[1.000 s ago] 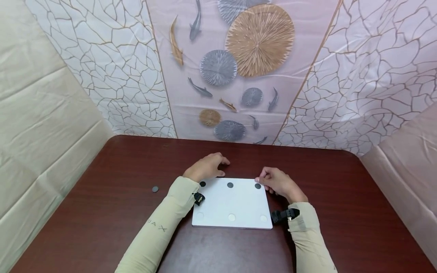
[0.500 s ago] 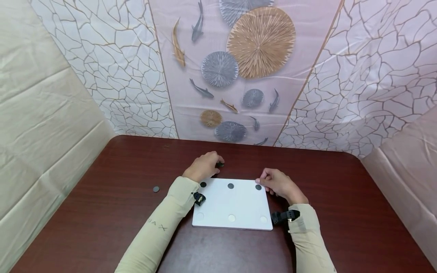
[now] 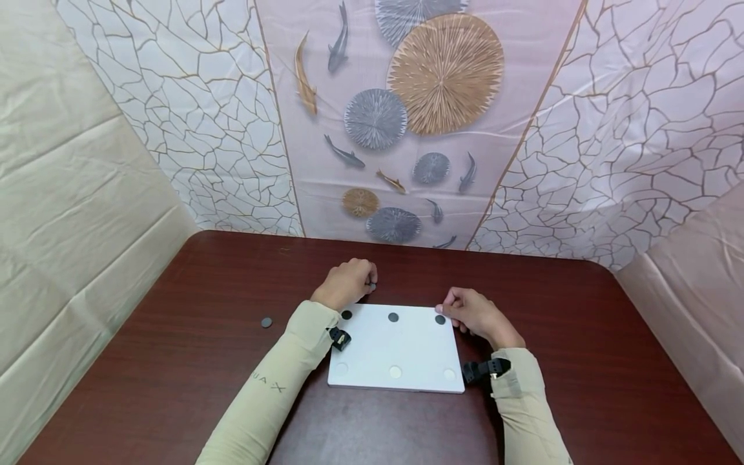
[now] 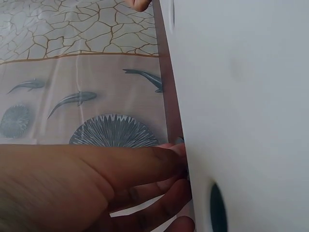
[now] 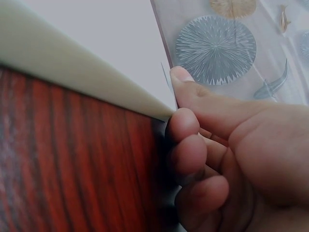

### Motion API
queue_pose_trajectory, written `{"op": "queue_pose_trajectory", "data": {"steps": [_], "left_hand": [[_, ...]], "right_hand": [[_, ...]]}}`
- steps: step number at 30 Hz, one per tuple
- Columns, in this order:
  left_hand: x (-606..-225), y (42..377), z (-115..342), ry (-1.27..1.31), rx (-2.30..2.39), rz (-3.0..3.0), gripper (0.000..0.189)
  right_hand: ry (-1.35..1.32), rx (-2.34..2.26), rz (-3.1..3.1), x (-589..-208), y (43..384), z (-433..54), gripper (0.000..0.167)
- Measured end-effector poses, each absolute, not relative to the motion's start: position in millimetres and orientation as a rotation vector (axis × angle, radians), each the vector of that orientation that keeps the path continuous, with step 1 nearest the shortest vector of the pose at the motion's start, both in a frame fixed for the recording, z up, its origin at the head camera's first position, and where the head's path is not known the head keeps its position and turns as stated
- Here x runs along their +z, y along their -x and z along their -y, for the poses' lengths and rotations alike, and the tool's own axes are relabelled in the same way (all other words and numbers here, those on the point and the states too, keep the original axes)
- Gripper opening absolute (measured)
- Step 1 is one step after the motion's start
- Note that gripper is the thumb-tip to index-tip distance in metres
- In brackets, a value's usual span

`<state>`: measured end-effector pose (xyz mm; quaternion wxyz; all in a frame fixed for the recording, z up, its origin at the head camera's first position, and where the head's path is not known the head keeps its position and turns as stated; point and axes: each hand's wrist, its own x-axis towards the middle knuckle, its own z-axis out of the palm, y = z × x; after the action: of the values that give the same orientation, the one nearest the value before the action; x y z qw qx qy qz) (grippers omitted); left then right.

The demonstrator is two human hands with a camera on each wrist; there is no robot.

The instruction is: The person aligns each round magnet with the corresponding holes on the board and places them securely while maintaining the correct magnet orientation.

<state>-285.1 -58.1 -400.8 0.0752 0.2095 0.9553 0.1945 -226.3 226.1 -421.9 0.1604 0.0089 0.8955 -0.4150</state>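
Observation:
A thin white board (image 3: pixel 401 349) lies on the table, with dark round discs (image 3: pixel 393 317) along its far edge and pale circles (image 3: pixel 395 372) along its near edge. Just beyond the far edge, my left hand (image 3: pixel 347 284) pinches a small grey disc (image 3: pixel 372 285) between thumb and fingers. In the left wrist view that disc is mostly hidden by the fingers (image 4: pixel 164 166) and the board. My right hand (image 3: pixel 479 315) grips the board's far right corner; in the right wrist view its thumb (image 5: pixel 207 104) lies at the edge and the other fingers curl beside the corner.
A loose grey disc (image 3: pixel 266 322) lies on the brown table (image 3: pixel 174 349) to the left of the board. Behind the table hangs a patterned cloth (image 3: pixel 372 181), with pale cloth walls at both sides. Each wrist wears a black camera strap (image 3: pixel 485 369).
My left hand's fingers have closed on the grey disc behind the board, which tipped from dark to light in the grip. My right hand stays at the corner.

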Motion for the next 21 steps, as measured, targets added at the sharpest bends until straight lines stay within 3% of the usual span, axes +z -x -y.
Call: {"op": "queue_pose_trajectory", "data": {"steps": [13,21], "left_hand": [[-394.6,283.8,66.2,-0.604,0.667,-2.752,0.017],[-388.8,288.0,76.8,-0.658,0.721,-2.690,0.015]], "right_hand": [[-0.039,-1.186,-2.537,-421.8,226.1,-226.2,0.022],[-0.049,-1.189,-2.546,-422.4,226.7,-225.8,0.021]]}}
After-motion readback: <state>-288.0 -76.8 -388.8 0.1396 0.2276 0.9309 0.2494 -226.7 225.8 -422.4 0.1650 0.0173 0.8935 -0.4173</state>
